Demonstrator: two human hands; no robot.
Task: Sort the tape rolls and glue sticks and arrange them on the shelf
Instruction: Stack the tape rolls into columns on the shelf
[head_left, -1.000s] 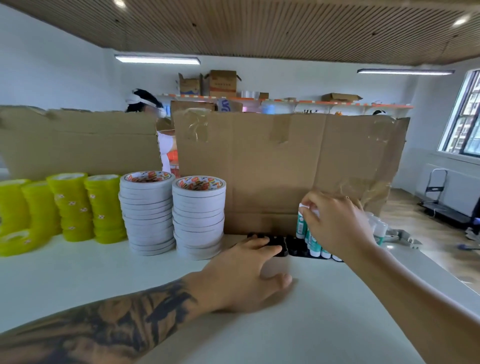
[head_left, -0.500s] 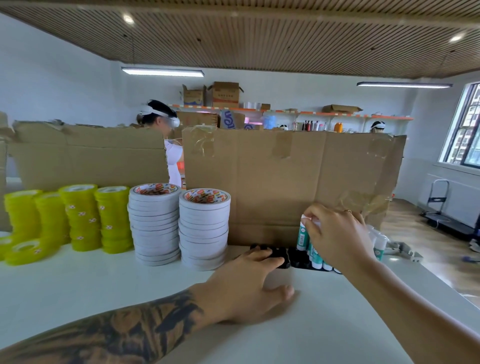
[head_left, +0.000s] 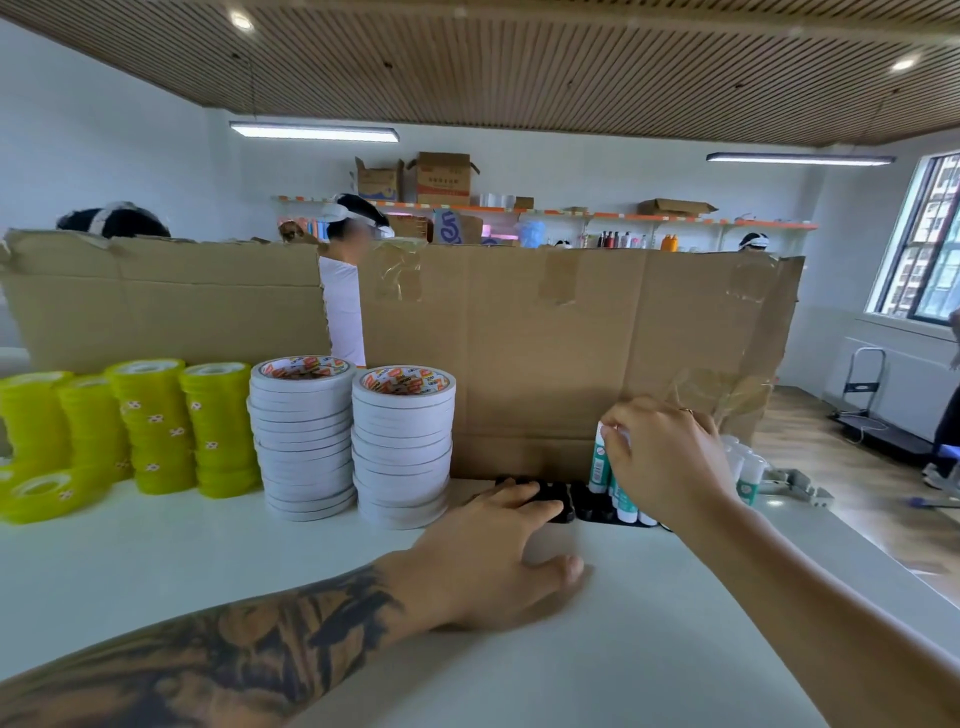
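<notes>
**Glue stick pinched above black tray**

The right hand (head_left: 670, 462) pinches the cap of an upright teal-and-white glue stick (head_left: 600, 460) among other sticks in a black tray (head_left: 592, 512). The left hand (head_left: 493, 556) lies flat, fingers straight, touching the tray's left end. Left of it stand 2 white tape stacks (head_left: 353, 441), then yellow tape stacks (head_left: 156, 426).

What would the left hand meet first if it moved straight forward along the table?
Its fingers already reach the black tray; beyond that, probably the cardboard wall. The left hand points between the white tape stack and the glue sticks.
</notes>
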